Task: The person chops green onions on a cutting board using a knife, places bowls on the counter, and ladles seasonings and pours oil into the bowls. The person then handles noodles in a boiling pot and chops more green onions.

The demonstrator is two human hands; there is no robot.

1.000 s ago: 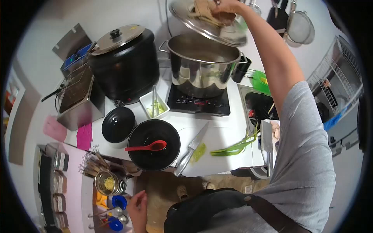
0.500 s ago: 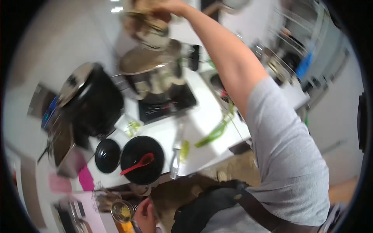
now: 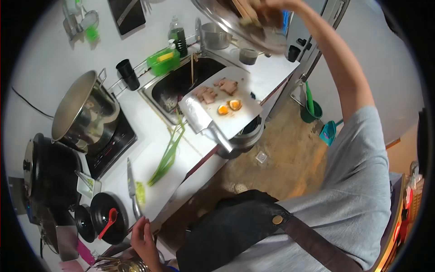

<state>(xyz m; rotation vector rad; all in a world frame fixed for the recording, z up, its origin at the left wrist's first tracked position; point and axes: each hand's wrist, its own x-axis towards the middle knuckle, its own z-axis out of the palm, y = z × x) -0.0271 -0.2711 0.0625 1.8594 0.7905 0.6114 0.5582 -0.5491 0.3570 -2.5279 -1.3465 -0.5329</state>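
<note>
My right hand (image 3: 276,6), at the top edge and partly cut off, grips a brown cloth-like piece on the big metal lid (image 3: 226,20). The lid is held up, tilted, over the counter right of the sink. Low in the view, my left hand (image 3: 144,240) hangs by the counter's front edge, just below the knife (image 3: 132,186), its fingers close together. Whether it touches the knife handle is unclear. Chopped green bits (image 3: 140,194) and long spring onions (image 3: 167,156) lie beside the knife. At the left stands the uncovered steel pot (image 3: 99,127) on an induction cooker (image 3: 118,143).
A cutting board (image 3: 244,115) with meat, two egg halves and a cleaver (image 3: 199,115) lies by the sink (image 3: 156,97). Lower left are a black bowl (image 3: 102,211) with a red spoon and a black soup warmer (image 3: 54,177). A green bucket (image 3: 310,112) stands on the floor.
The view has swung right, towards the sink and cutting board. My right hand has carried the lid away from above the pot to the right. My left hand stays low.
</note>
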